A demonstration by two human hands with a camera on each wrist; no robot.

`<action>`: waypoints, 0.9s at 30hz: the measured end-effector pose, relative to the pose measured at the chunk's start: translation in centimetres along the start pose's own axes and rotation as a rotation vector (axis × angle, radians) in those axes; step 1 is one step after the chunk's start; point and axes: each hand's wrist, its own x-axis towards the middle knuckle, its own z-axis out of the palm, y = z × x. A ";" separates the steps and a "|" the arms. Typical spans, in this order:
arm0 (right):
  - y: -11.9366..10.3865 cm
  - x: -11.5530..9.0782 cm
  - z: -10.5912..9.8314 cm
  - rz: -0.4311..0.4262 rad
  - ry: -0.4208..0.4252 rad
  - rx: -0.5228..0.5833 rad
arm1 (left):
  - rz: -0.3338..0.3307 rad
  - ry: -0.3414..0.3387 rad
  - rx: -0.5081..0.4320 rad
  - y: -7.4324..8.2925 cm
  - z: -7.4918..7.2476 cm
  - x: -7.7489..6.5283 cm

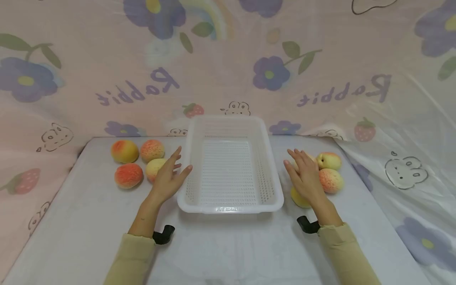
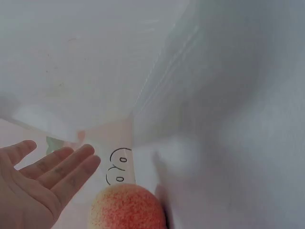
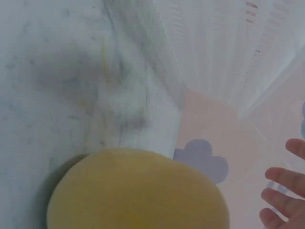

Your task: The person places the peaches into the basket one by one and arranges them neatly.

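Note:
A white plastic basket (image 1: 228,209) with perforated walls stands mid-table with nothing inside. My left hand (image 1: 169,179) is beside its left wall, fingers extended, holding nothing. Several peaches lie left of that hand, among them a red one (image 1: 128,176), an orange-yellow one (image 1: 124,151) and a speckled one (image 1: 152,151). My right hand (image 1: 305,177) hovers near the right wall with its fingers spread, partly hiding peaches there. Around it are a yellow peach (image 3: 138,191), a speckled peach (image 1: 331,181) and a yellow-red peach (image 1: 329,161).
A pale cloth covers the table (image 1: 221,253). Behind it hangs a pink curtain (image 1: 221,67) printed with flowers, rabbits and strawberries, and more patterned cloth falls at both sides. Black angled mounts (image 1: 164,234) stick out from both wrists.

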 end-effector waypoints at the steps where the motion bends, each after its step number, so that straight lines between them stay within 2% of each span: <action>1: 0.1 -0.1 0.0 0.009 0.000 0.007 | -0.016 -0.005 -0.022 0.0 0.1 0.0; 7: 0.3 -0.7 0.1 0.054 0.002 0.054 | -0.107 0.023 -0.113 -0.2 0.2 0.1; 15: 0.8 -1.6 0.5 0.133 0.040 0.116 | -0.126 0.051 -0.189 -0.3 0.2 0.1; 19: 1.0 -2.3 0.3 0.192 0.038 0.123 | -0.132 0.037 -0.231 -0.5 0.5 0.3; 27: 1.5 -4.0 -0.9 0.277 0.025 0.121 | -0.199 -0.026 -0.338 -0.5 0.7 0.6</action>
